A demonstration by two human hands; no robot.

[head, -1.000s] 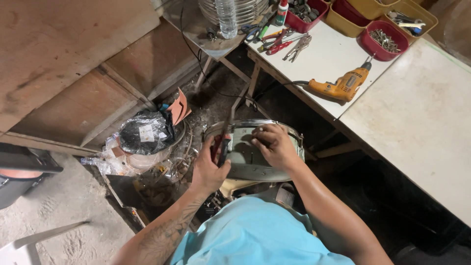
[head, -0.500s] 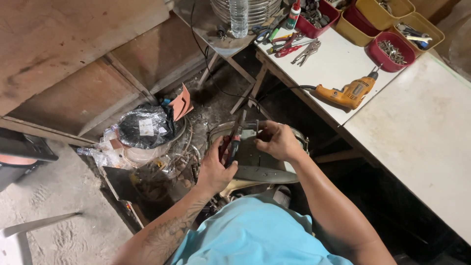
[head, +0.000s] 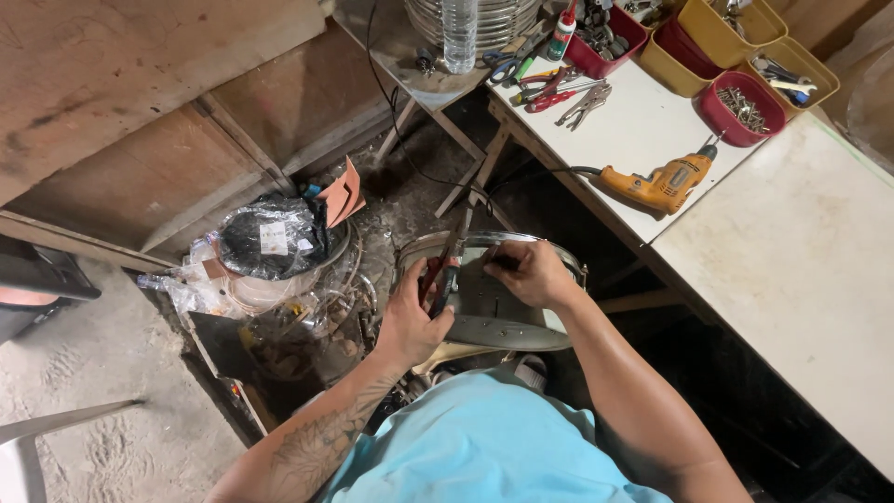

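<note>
Two hands in view, both the wearer's. Left hand (head: 410,317) has its fingers wrapped tight round the red-and-black handles of one pair of pliers (head: 447,265), nose pointing up and away. Right hand (head: 523,272) is curled on the far rim of one round metal housing (head: 498,307), fingers bent together against the rim; what they pinch, cannot tell. Housing sits low in front of the person, between the two forearms, just beside the table edge.

Count on the white table (head: 801,270): one orange drill (head: 656,184) with black cord, three red trays (head: 740,107), three yellow trays (head: 717,28), several loose hand tools (head: 559,88), exact number unclear. One clear bottle (head: 459,33) stands on a smaller side stand, against a stack of metal rings (head: 494,19).

Left of the housing: one white bucket (head: 270,270) topped with a black plastic bag, loose clear wrapping around it.

Room: sandy dirt floor (head: 102,363), wooden boards (head: 121,102) lean along the left, dim light under the table.
</note>
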